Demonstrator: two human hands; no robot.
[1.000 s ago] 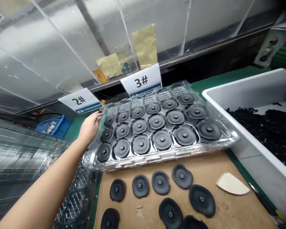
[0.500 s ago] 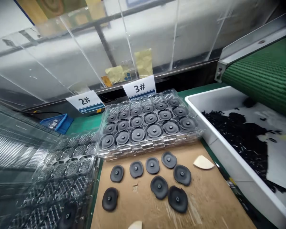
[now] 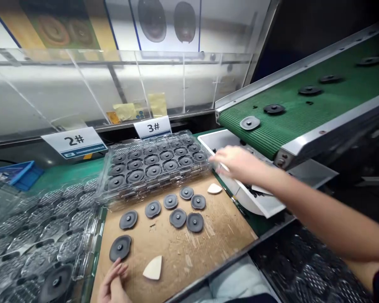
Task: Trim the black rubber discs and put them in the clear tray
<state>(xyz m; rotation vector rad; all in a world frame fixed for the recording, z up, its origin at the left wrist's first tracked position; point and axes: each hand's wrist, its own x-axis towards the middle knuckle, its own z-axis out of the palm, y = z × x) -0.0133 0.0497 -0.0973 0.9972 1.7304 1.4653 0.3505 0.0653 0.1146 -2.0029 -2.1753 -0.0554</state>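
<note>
My left hand (image 3: 112,284) is at the bottom edge, its fingers apart and empty, just below a black rubber disc (image 3: 120,248) on a cardboard sheet (image 3: 221,240). Several more discs lie loose on that sheet, beside a transparent plastic tray (image 3: 129,198) whose pockets hold discs. My right hand (image 3: 236,162) reaches out over the rim of a white bin (image 3: 216,141), fingers extended and holding nothing I can see. It is close to the end of a green conveyor belt (image 3: 249,134), which carries several discs.
Stacked transparent trays (image 3: 34,235) fill the left side, with a disc in the top one. Cream wedge-shaped pieces (image 3: 152,268) lie on the cardboard. Cards marked 2# (image 3: 74,142) and 3# (image 3: 152,127) stand behind the tray, before a transparent screen. A blue crate (image 3: 19,174) sits far left.
The view has swung right and back, bringing the conveyor into sight. My left hand has left the tray and dropped to the bottom edge. My right hand has appeared over the bin.
</note>
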